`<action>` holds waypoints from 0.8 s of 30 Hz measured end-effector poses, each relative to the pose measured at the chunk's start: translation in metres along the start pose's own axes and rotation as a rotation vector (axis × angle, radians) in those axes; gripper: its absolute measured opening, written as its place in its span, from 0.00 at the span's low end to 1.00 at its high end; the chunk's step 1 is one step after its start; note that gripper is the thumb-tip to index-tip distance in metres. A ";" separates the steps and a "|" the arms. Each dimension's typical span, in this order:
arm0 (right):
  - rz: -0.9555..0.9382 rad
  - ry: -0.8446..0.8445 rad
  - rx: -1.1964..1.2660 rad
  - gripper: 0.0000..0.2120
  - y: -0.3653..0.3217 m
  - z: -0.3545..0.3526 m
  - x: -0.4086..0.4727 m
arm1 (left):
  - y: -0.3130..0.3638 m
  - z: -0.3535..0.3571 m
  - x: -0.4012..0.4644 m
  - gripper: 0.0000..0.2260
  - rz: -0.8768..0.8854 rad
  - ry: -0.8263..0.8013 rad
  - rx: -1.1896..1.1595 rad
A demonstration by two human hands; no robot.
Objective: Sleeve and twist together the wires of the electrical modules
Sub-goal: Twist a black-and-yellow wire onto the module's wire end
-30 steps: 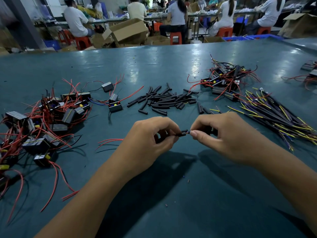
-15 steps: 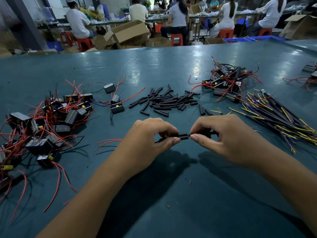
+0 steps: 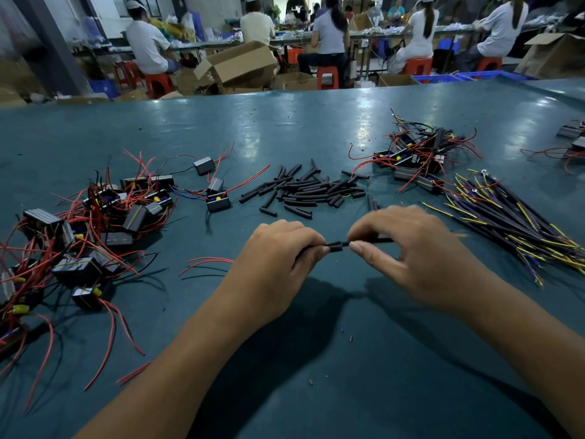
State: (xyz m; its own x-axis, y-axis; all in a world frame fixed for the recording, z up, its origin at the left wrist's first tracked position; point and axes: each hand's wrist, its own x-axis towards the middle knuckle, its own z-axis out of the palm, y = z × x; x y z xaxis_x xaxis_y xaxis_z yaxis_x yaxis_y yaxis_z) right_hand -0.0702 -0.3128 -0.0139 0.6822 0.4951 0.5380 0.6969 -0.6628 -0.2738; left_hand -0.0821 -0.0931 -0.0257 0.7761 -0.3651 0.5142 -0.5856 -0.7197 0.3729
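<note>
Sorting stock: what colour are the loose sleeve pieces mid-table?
Black sleeve pieces, clearest in the head view.

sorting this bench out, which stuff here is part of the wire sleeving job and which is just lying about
Part of the job:
- black sleeve, pinched between left hand and right hand
- loose sleeve pile
- modules with red wires, second module heap
- yellow and black wire bundle

Lying about:
- cardboard boxes
- red stools
- blue crate

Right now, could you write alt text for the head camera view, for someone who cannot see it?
Two bare hands meet over a blue-green table: the left hand and right hand each pinch one end of a thin black sleeved wire. Beyond them lies a pile of black sleeves, with red-wired modules at left and yellow-striped wires at right.
</note>
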 end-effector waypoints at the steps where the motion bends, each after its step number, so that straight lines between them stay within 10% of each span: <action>1: 0.008 0.077 -0.027 0.07 -0.001 0.000 0.000 | -0.001 0.000 0.000 0.06 -0.026 0.029 -0.021; 6: 0.007 0.342 -0.040 0.10 -0.004 -0.005 0.001 | -0.005 -0.009 0.003 0.07 -0.309 0.230 -0.360; 14: -0.008 0.191 0.139 0.06 -0.013 0.010 -0.002 | -0.003 -0.020 0.008 0.07 -0.617 0.304 -1.170; 24: 0.075 0.192 0.263 0.10 -0.018 0.013 -0.004 | -0.005 -0.002 0.001 0.07 -0.332 0.329 -0.651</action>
State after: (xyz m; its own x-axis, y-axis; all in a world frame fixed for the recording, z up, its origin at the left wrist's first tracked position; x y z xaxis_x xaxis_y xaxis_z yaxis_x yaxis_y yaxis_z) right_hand -0.0826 -0.2951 -0.0211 0.6973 0.3188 0.6420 0.6965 -0.5131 -0.5017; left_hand -0.0790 -0.0888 -0.0254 0.8844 0.0739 0.4608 -0.4338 -0.2340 0.8701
